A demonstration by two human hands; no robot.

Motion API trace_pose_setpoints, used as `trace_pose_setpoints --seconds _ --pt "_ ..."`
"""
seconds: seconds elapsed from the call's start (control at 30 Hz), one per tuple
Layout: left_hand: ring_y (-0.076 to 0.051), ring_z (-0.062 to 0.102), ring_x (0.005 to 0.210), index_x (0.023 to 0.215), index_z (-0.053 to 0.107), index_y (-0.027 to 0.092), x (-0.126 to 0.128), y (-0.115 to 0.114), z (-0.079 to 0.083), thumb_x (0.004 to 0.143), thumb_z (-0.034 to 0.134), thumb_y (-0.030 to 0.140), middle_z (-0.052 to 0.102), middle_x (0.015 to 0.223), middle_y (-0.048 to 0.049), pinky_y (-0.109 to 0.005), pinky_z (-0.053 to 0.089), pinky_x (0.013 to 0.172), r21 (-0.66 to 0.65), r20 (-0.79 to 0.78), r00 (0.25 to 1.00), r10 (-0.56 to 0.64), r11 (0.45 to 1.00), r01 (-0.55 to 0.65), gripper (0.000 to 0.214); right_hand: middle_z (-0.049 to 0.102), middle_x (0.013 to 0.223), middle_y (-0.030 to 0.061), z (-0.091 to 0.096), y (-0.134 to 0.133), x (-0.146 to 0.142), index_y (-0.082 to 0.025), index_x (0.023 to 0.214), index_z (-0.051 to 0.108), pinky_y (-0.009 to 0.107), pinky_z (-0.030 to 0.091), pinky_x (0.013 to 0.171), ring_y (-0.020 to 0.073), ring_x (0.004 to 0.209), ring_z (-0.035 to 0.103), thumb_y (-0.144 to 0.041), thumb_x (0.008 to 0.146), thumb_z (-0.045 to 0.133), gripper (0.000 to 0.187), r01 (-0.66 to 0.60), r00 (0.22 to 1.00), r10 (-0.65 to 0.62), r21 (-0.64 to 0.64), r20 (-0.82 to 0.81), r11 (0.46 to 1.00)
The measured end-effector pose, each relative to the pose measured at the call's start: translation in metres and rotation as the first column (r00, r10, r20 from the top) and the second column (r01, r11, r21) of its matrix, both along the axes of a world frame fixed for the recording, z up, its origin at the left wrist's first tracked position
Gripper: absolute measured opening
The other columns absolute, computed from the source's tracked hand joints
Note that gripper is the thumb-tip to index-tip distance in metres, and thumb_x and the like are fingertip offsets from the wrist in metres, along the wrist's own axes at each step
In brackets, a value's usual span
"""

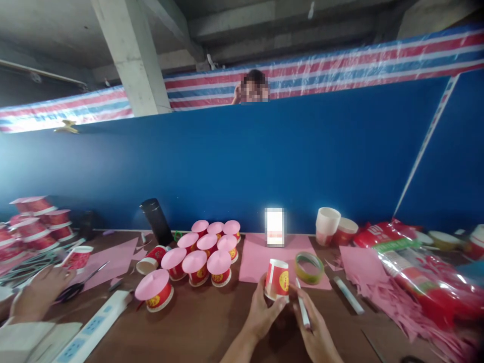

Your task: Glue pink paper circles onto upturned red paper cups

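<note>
My left hand point(260, 311) grips a red and yellow paper cup point(277, 279), held upside down just above the brown table point(196, 327). Close beside it on the right, my right hand point(316, 330) is closed round a white pen point(302, 307) whose tip points up at the cup's side. Under the cup lies a pink paper sheet point(257, 262), with a roll of yellow-green tape point(309, 267) on it to the right. Left of my hands stand several upturned red cups capped with pink paper discs point(196, 261).
Another person's hand point(36, 295) rests at the left by scissors point(77, 287), a red cup point(77, 258) and a white power strip point(93, 327). A black flask point(157, 221), stacked cups point(327, 225), a second pen point(348, 295), pink scraps and a red bag point(416, 277) lie against the blue partition point(264, 166).
</note>
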State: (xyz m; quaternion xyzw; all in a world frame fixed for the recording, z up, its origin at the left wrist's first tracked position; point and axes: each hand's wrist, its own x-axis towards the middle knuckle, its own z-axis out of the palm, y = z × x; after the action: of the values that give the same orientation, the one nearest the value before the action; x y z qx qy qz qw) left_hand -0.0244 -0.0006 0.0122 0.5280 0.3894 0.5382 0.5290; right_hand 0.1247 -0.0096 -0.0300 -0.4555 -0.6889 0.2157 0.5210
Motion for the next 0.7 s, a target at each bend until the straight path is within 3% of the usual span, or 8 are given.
trace_pose_setpoints --seconds 0.1,0.33,0.7 --pt "-0.022 0.055 0.100 0.119 0.041 0.017 0.0007 -0.0004 0.0020 0.070 0.064 0.030 0.059 0.111 -0.0103 -0.034 0.043 0.088 0.057 0.001 1.000 -0.010 0.998 0.009 0.056 0.055 0.120 0.0081 0.0010 -0.0010 0.0002 -0.021 0.121 0.046 0.031 0.046 0.091 0.0200 0.109 0.053 -0.023 0.085 0.042 0.036 -0.002 1.000 0.003 -0.020 0.016 1.000" --pt "-0.020 0.057 0.097 0.118 0.040 0.019 0.0015 -0.0027 0.0067 0.069 0.065 0.030 0.060 0.108 -0.0078 -0.034 0.045 0.087 0.005 -0.011 1.000 -0.011 1.000 0.011 0.056 0.053 0.120 0.0097 0.0021 -0.0023 0.0018 -0.020 0.124 0.041 0.035 0.043 0.094 0.0211 0.110 0.051 -0.023 0.083 0.046 0.041 0.004 0.996 0.003 -0.077 0.088 0.997" --pt "-0.023 0.056 0.099 0.121 0.040 0.016 0.0015 -0.0015 0.0021 0.068 0.065 0.034 0.059 0.110 -0.0104 -0.035 0.045 0.086 0.031 0.038 0.999 -0.017 0.999 0.016 0.061 0.049 0.123 0.0111 -0.0019 -0.0024 0.0024 -0.020 0.128 0.035 0.037 0.042 0.094 0.0224 0.112 0.050 -0.026 0.084 0.045 0.046 -0.004 0.992 0.015 -0.080 0.126 0.997"
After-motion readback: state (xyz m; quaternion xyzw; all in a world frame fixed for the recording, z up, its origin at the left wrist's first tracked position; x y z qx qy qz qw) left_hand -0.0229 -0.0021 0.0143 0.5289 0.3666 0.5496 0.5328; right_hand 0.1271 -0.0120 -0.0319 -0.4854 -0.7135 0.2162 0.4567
